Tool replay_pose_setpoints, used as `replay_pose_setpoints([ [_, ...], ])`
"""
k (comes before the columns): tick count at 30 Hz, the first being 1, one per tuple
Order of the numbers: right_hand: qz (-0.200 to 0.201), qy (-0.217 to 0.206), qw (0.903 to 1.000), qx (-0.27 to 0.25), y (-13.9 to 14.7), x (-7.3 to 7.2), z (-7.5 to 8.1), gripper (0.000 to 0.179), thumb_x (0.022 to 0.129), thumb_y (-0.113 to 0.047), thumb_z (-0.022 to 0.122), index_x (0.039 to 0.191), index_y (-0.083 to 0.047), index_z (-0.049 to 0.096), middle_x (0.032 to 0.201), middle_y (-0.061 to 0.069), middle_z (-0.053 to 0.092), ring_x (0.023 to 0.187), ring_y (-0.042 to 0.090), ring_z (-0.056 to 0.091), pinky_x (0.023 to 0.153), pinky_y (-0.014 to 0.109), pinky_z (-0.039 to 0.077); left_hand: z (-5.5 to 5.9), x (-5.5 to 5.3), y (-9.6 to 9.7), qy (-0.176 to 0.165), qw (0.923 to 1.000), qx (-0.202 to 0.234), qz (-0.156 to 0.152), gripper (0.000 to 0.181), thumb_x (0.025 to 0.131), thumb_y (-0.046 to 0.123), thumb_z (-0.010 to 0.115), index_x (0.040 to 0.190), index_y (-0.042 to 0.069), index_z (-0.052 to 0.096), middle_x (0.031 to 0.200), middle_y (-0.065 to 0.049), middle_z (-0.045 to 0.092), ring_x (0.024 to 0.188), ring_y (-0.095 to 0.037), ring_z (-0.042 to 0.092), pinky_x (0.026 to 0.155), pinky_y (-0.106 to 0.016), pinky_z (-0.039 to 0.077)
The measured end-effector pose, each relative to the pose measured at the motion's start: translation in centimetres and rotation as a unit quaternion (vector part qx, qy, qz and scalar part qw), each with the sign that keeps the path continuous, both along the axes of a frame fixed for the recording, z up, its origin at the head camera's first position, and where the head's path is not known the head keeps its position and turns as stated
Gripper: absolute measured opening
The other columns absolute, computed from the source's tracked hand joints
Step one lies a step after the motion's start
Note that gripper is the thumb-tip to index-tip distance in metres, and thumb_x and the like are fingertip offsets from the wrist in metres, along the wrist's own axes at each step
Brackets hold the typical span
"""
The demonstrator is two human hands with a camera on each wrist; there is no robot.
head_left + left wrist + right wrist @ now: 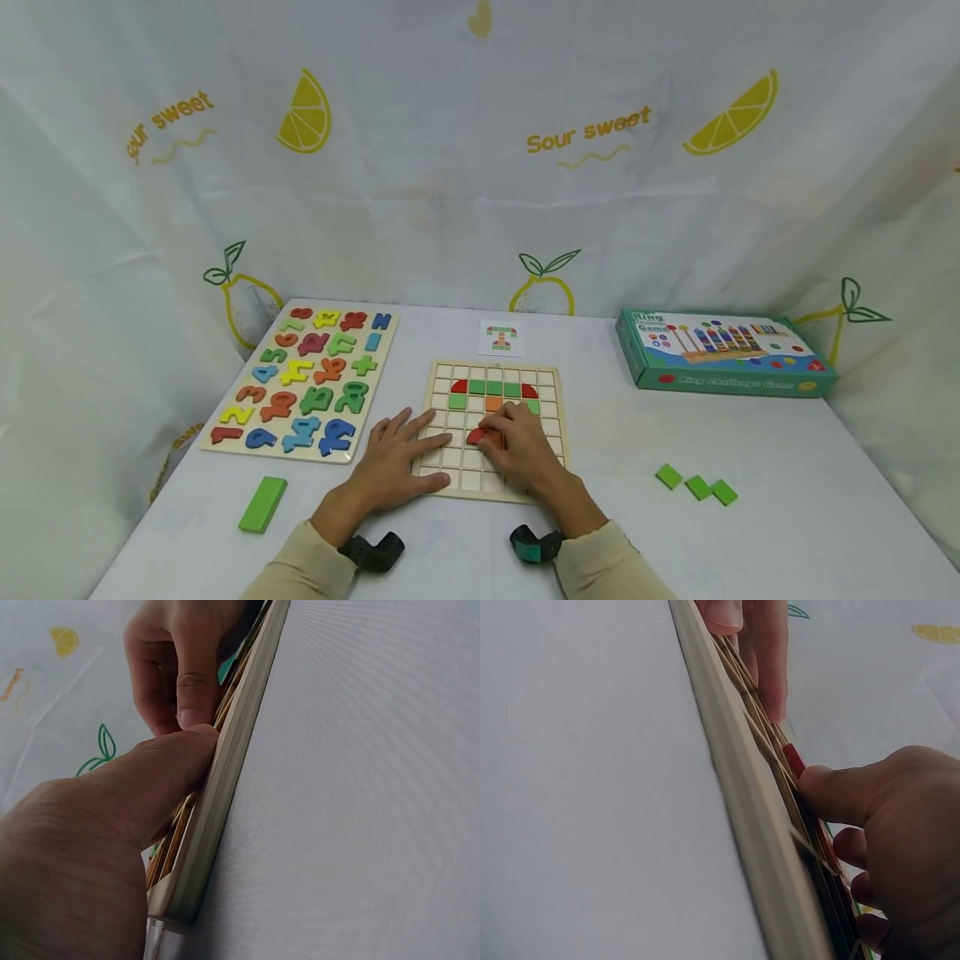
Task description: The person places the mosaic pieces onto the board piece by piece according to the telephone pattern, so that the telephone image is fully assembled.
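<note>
A wooden grid board (468, 481) lies on the table in the head view. Across its upper rows sit red quarter-round pieces (528, 390), green squares (494, 388) and an orange square (493, 403). The left hand (393, 458) rests spread on the board's left side, its thumb at the near edge in the left wrist view. Over the middle of the grid, the right hand (521, 446) pinches a red quarter-round piece (476, 436) with thumb and curled fingers. That piece also shows at the thumb tip in the right wrist view; the hand hides the cells beneath.
A pattern card (502, 339) lies behind the board. To the left are a number puzzle (300, 392) and a green block (263, 504). On the right are a boxed ring game (727, 354) and three loose green squares (698, 487). A printed curtain (420, 183) hangs behind.
</note>
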State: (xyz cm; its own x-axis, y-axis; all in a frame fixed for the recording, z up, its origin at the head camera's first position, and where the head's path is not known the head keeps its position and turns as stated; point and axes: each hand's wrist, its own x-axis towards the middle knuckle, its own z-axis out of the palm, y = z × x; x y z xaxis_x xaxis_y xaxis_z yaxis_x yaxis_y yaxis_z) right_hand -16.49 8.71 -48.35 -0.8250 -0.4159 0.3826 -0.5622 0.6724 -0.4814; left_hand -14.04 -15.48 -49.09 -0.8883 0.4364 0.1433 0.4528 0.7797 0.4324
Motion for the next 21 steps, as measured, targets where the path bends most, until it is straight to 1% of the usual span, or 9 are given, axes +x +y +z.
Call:
replay_pose_setpoints([
  [7, -0.008, -0.002, 0.9998, 0.015, -0.2, 0.2, 0.1, 0.018, 0.084, -0.019, 0.074, 0.101, -0.013, 0.074, 0.097, -0.002, 0.052, 0.088, 0.016, 0.045, 0.075, 0.036, 0.039, 0.0, -0.1, 0.1, -0.001, 1.0000, 0.002, 0.001, 0.061, 0.082, 0.064, 0.061, 0.132, 0.030, 0.062, 0.153, -0.002, 0.035, 0.141, -0.037, 0.020, 0.106, -0.062, 0.013],
  [13, -0.003, -0.013, 0.9997, 0.022, -0.2, 0.2, 0.3, 0.018, 0.085, -0.019, 0.073, 0.102, -0.014, 0.075, 0.094, -0.003, 0.050, 0.086, 0.016, 0.042, 0.074, 0.037, 0.037, 0.0, -0.1, 0.1, 0.001, 1.0000, 0.000, 0.001, 0.061, 0.082, 0.065, 0.061, 0.133, 0.031, 0.061, 0.153, -0.002, 0.035, 0.141, -0.037, 0.020, 0.106, -0.061, 0.013],
  [15, -0.001, -0.014, 0.9998, 0.017, -0.1, 0.3, 0.3, 0.020, 0.085, -0.019, 0.072, 0.104, -0.014, 0.074, 0.095, -0.003, 0.050, 0.086, 0.016, 0.043, 0.074, 0.037, 0.037, 0.0, -0.1, 0.0, 0.001, 1.0000, -0.001, 0.001, 0.061, 0.082, 0.065, 0.061, 0.133, 0.031, 0.061, 0.153, -0.002, 0.035, 0.141, -0.037, 0.019, 0.106, -0.061, 0.012],
  [17, 0.001, -0.012, 0.9999, 0.000, 0.0, 0.3, 0.5, 0.022, 0.084, -0.018, 0.073, 0.105, -0.012, 0.074, 0.097, -0.003, 0.051, 0.089, 0.017, 0.044, 0.075, 0.038, 0.039, 0.0, -0.1, 0.0, 0.001, 1.0000, -0.001, 0.001, 0.061, 0.082, 0.065, 0.061, 0.133, 0.031, 0.061, 0.153, -0.002, 0.035, 0.141, -0.037, 0.019, 0.106, -0.061, 0.013],
  [21, 0.005, 0.001, 0.9991, -0.041, 0.5, 0.3, 1.6, 0.024, 0.082, -0.013, 0.075, 0.106, -0.006, 0.073, 0.097, 0.001, 0.055, 0.093, 0.020, 0.047, 0.077, 0.040, 0.042, -0.1, -0.1, 0.0, -0.002, 1.0000, -0.001, 0.003, 0.061, 0.082, 0.065, 0.061, 0.133, 0.031, 0.061, 0.153, -0.001, 0.035, 0.141, -0.037, 0.019, 0.106, -0.061, 0.012],
])
